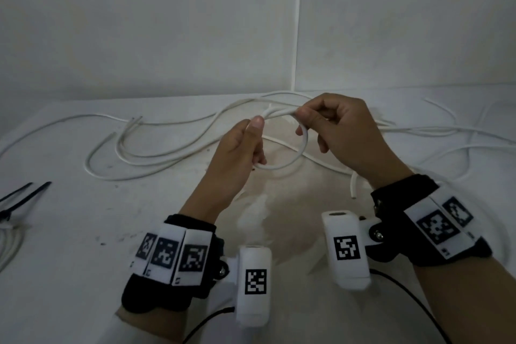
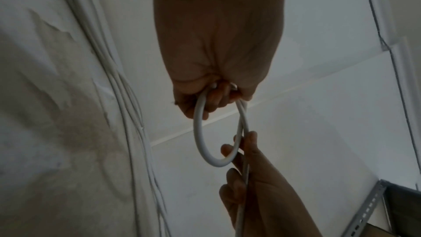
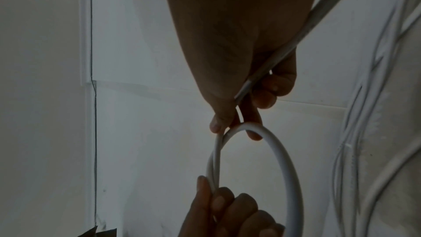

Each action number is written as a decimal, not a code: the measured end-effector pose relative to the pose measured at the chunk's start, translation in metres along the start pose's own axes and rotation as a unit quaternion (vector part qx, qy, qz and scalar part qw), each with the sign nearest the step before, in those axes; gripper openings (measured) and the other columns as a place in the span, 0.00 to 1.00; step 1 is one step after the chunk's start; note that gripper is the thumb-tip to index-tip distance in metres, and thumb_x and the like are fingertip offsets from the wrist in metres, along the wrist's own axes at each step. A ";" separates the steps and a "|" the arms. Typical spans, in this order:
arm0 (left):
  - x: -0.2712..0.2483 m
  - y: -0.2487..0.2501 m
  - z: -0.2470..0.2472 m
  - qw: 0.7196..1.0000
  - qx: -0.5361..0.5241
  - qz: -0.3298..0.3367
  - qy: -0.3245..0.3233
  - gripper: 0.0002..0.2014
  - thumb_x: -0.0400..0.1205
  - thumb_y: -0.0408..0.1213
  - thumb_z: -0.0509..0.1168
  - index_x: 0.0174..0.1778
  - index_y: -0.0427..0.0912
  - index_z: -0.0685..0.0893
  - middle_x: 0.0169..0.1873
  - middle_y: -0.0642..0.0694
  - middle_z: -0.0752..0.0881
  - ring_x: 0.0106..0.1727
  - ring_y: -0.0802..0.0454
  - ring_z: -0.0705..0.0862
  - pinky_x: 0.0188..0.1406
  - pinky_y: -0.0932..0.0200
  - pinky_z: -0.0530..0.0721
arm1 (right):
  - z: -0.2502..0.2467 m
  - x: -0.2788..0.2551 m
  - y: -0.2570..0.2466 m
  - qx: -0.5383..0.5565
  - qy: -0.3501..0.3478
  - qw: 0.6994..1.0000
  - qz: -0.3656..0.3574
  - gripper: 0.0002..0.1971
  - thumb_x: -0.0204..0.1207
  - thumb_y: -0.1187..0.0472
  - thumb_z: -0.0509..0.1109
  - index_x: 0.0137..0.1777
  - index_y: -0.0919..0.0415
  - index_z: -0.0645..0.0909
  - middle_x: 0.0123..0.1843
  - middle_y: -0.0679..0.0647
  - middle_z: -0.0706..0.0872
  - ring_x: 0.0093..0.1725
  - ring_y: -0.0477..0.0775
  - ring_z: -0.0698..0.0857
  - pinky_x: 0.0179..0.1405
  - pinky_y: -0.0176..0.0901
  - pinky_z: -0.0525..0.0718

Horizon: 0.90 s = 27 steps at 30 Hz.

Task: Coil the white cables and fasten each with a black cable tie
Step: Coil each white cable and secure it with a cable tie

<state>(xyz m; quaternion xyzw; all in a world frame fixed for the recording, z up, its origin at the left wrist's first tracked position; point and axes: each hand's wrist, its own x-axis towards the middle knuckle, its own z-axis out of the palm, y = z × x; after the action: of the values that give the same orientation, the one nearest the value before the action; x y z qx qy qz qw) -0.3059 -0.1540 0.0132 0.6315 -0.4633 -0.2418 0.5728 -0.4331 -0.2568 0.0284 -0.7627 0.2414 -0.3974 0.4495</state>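
Note:
A white cable loop (image 1: pixel 298 156) hangs in the air between both hands above the table. My left hand (image 1: pixel 245 145) grips its left side, thumb on top and fingers curled round the cable. My right hand (image 1: pixel 329 120) pinches the top of the loop where two strands cross, and the cable's tail runs back through its palm. In the left wrist view the loop (image 2: pixel 198 132) hangs from my left fingers (image 2: pixel 212 102). The right wrist view shows the loop (image 3: pixel 284 165) under my right fingertips (image 3: pixel 216 123). Black cable ties (image 1: pixel 25 198) lie at the table's left edge.
Several loose white cables (image 1: pixel 134 148) sprawl over the white table (image 1: pixel 83 232) behind and beside my hands. A coiled cable (image 1: pixel 8 243) lies at the far left edge below the ties. White walls meet in a corner (image 1: pixel 296 36) right behind the table.

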 end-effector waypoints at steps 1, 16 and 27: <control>0.002 -0.001 0.000 1.000 -0.014 0.003 0.004 0.20 0.87 0.43 0.50 0.28 0.44 0.67 0.15 0.58 0.70 0.21 0.64 0.71 0.39 0.54 0.74 | -0.001 0.000 0.001 -0.007 0.000 1.000 -0.001 0.06 0.76 0.60 0.68 0.39 0.58 0.82 0.33 0.54 0.87 0.17 0.41 0.75 0.19 0.30 0.73; 0.021 0.006 -0.056 0.962 -0.224 -0.042 0.153 0.21 0.88 0.38 0.49 0.26 0.46 0.62 0.14 0.57 0.61 0.16 0.60 0.59 0.19 0.67 0.67 | -0.049 0.007 0.011 -0.301 0.102 0.948 -0.001 0.05 0.76 0.53 0.67 0.39 0.50 0.76 0.33 0.44 0.81 0.26 0.43 0.76 0.36 0.41 0.72; 0.020 0.009 -0.065 0.955 -0.226 -0.024 0.192 0.21 0.88 0.39 0.48 0.26 0.46 0.59 0.16 0.56 0.60 0.19 0.59 0.57 0.20 0.67 0.67 | -0.011 -0.001 -0.003 -0.030 -0.082 0.993 0.077 0.04 0.75 0.56 0.68 0.45 0.50 0.75 0.37 0.49 0.82 0.26 0.44 0.83 0.31 0.33 0.82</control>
<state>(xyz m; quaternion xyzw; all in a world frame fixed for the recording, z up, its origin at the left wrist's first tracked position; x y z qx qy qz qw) -0.2453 -0.1375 0.0411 0.5306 -0.2628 -0.2283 0.7729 -0.4427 -0.2606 0.0336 -0.7851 0.2740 -0.2903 0.4737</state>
